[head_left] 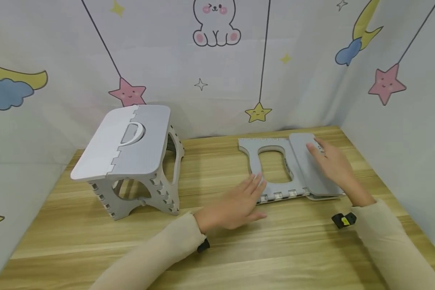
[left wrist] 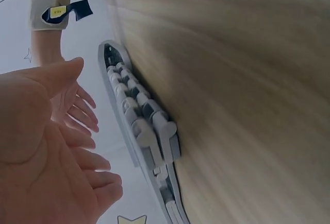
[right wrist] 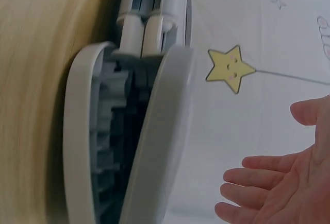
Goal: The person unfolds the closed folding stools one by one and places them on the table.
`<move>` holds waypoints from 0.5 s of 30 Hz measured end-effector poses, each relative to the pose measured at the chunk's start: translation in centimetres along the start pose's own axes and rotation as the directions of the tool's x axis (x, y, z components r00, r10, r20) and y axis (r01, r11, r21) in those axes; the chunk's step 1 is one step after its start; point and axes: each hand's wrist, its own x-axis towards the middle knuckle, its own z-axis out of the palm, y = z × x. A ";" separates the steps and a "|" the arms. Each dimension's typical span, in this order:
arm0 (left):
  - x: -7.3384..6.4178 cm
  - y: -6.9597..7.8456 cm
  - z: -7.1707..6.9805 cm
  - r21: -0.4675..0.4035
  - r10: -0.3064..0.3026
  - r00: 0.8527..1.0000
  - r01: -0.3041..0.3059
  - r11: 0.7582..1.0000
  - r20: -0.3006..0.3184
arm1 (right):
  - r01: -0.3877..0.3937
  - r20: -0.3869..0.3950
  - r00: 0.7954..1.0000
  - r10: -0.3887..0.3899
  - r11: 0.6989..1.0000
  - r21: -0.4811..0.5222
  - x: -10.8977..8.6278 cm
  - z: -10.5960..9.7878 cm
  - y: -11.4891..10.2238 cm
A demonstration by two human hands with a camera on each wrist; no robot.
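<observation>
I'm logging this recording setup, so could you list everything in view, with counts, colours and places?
Standing plastic folding stool: 1, light grey, table's left half
Curved carry handle: 1, white, on that stool's rectangular top
Flat-folded plastic stool: 1, light grey, table's right half
Wood-grain table: 1, yellowish brown, under both stools
Fabric-like backdrop: white, behind the table; bears cartoon prints, including one white animal, pink stars and yellow moons
Wrist-worn bands: 2, black, one at each wrist
Long sleeves: 2, beige, on both arms
Hands: 2; left hand by the folded stool's near left corner, right hand at its right panel
</observation>
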 end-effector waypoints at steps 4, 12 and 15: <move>0.9 0.5 0.8 0.034 -0.019 1.000 0.019 0.999 0.012 | -0.049 -0.019 0.999 0.049 0.999 0.012 0.1 -0.5 1.4; 2.1 0.9 1.4 0.035 -0.048 0.999 0.048 0.998 0.008 | -0.089 -0.053 0.994 0.091 0.995 0.051 0.2 -0.8 4.4; 2.4 1.0 1.4 0.029 -0.056 0.998 0.055 0.998 0.023 | -0.127 -0.077 0.988 0.136 0.986 0.109 0.2 -0.8 5.4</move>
